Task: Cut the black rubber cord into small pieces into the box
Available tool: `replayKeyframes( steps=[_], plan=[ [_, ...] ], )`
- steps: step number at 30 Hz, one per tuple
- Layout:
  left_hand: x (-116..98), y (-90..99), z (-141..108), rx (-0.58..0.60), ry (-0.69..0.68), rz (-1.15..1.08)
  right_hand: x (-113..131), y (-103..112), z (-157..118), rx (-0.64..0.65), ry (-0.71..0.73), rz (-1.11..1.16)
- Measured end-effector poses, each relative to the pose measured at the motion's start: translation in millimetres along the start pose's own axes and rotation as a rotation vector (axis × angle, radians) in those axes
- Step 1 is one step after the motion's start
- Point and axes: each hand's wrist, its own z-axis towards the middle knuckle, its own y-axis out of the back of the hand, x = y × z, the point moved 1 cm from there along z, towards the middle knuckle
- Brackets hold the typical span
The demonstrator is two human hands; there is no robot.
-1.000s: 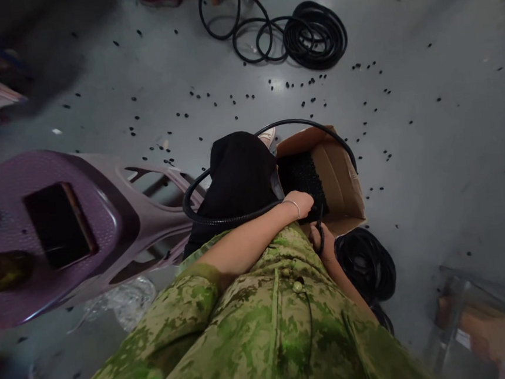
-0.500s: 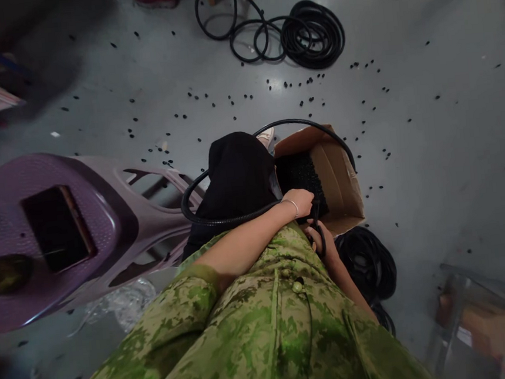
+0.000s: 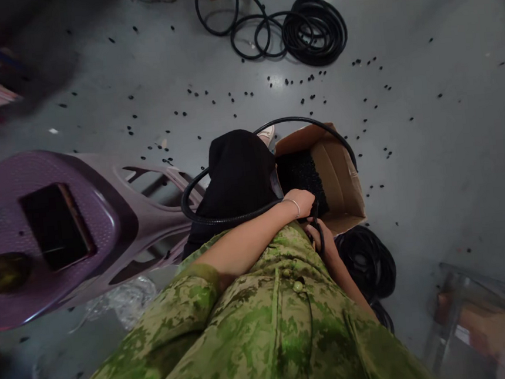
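Observation:
My left hand [image 3: 299,202], with a thin bracelet at the wrist, is closed on the black hose [image 3: 220,220], which loops over my dark-trousered knee. Just below and to the right, my right hand [image 3: 322,235] has its fingers wrapped around a black handled tool [image 3: 320,238], only partly visible. Both hands are close together at the near edge of an open cardboard box [image 3: 338,176]. Inside the box lie many small black pieces [image 3: 299,173]. What sits between the fingertips is too small and dark to make out.
A purple stool [image 3: 87,275] at the left bears a phone [image 3: 56,227]. Coiled black hose [image 3: 314,30] lies on the floor [image 3: 405,111] ahead, another coil [image 3: 367,262] beside the box. Small black pieces are scattered across the floor. A metal frame with boxes [image 3: 480,317] stands lower right.
The view has shifted very slightly. Both hands stay nearly in place, with only a small change at the fingers of my right hand.

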Motion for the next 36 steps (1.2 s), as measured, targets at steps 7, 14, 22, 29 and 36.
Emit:
replayKeyframes(
  steps=[7, 14, 22, 29, 36],
  plan=[
    [0, -2.6, 1, -0.006, -0.025, 0.012, 8, -1, -3, 0.025, -0.012, 0.039],
    [0, -5.4, 5, 0.031, -0.016, -0.012, 7, 0, -2, 0.034, -0.035, 0.071],
    [-1, -3.8, 4, 0.054, 0.005, -0.014, 5, -1, -2, 0.034, -0.078, 0.148],
    [0, -3.8, 5, 0.07, -0.008, -0.006, -4, -4, 0, -0.052, -0.001, -0.051],
    [2, -1.3, 3, -0.004, 0.011, -0.017, -20, -4, 6, -0.128, 0.081, -0.279]
  ],
)
